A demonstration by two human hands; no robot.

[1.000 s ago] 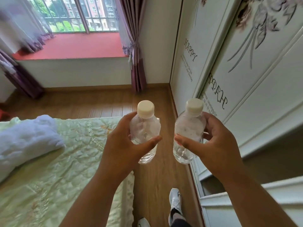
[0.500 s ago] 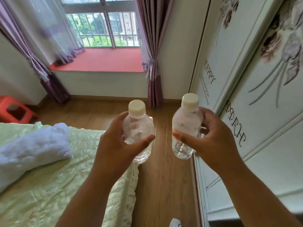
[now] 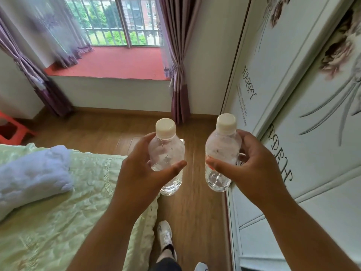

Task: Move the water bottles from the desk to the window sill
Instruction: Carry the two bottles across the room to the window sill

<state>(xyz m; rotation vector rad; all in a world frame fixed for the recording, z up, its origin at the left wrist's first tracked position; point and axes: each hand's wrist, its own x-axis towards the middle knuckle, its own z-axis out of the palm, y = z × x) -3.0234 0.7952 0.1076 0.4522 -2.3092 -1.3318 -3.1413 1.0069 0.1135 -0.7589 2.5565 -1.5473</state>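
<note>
Place: I am standing in a home bedroom.
Bed: a bed (image 3: pixel 58 212) with a pale green quilted cover is lying at my left, a white blanket (image 3: pixel 33 173) bunched on it.
Window: a red window sill (image 3: pixel 117 63) is running under a barred window (image 3: pixel 117 22), with purple curtains (image 3: pixel 177 55) hanging at both sides.
Wardrobe: a white wardrobe (image 3: pixel 293 94) with sliding doors, printed with flowers and "HAPPY", is standing at my right.
Floor: wooden flooring (image 3: pixel 191 208) is stretching ahead; a red plastic stool (image 3: pixel 11 132) is sitting in the corner.
</note>
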